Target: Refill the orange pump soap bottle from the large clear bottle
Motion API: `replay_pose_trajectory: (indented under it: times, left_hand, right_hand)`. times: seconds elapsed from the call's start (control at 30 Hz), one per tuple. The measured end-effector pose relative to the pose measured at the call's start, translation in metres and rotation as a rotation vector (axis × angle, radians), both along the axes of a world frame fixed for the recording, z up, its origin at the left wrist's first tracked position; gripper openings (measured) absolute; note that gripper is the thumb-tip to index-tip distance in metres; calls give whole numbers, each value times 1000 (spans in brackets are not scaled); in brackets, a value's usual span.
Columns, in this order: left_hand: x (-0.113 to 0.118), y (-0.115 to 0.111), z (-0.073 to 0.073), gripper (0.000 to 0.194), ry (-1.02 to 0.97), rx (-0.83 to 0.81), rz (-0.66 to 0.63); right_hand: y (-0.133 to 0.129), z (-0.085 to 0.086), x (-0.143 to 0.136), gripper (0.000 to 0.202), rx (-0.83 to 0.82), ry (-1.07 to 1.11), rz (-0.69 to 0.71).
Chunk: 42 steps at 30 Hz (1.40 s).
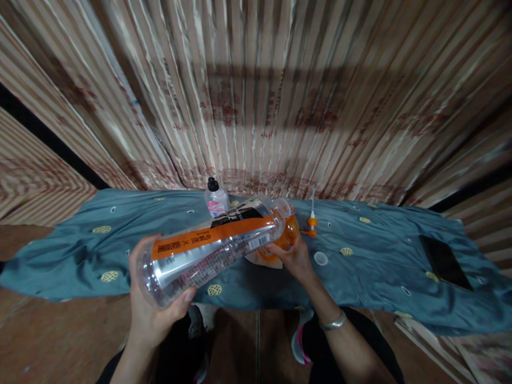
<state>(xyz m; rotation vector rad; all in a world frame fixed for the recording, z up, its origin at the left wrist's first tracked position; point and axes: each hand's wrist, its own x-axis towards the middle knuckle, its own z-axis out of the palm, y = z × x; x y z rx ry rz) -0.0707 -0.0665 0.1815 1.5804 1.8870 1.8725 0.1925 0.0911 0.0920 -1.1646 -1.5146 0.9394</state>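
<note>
My left hand point(154, 304) is closed around the base of a large clear plastic bottle point(212, 245) with an orange and silver label. The bottle is tilted, its mouth to the right and higher than its base. My right hand point(294, 258) grips an orange bottle point(287, 234) near that mouth; whether the two bottles touch I cannot tell. Beyond my right hand lies an orange pump top point(312, 224) with a pale tube. A small white cap point(320, 258) is just right of my wrist. Partly hidden behind the large bottle stands a clear bottle with a black cap point(216, 198).
A blue-green patterned cloth point(376, 256) covers the long, narrow surface before me. Toward its right end lies a flat black object point(446, 262). Striped curtains point(256, 106) hang close behind the surface. My legs and shoes are below its front edge.
</note>
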Motion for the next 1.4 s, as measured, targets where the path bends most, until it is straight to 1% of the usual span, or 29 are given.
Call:
replay_pose_trajectory:
  times: [0.17,0.37,0.73,0.97,1.17,1.4]
  left_hand:
    - [2,1,0,76,8,20,9]
    - [1,1,-1,77,36,58,-20]
    - [3,2,1,76,48,53,-29]
    - [3,4,3,73,41,51,-41]
    - [2,3,-1,78,67,61,-37]
    - [5,3,3,77,41,46,-23]
  right_hand:
    - [0,-1,-1,77,7,12,2]
    - [1,0,-2,78,2,12,-5]
    - [3,-3,-1,80,-7,13,-2]
    - [3,-6,-1,81,-1,-2,-31]
    - [3,-5,-2,80,7,-2,-28]
    - [4,-2,-2,84,-19,-8,-22]
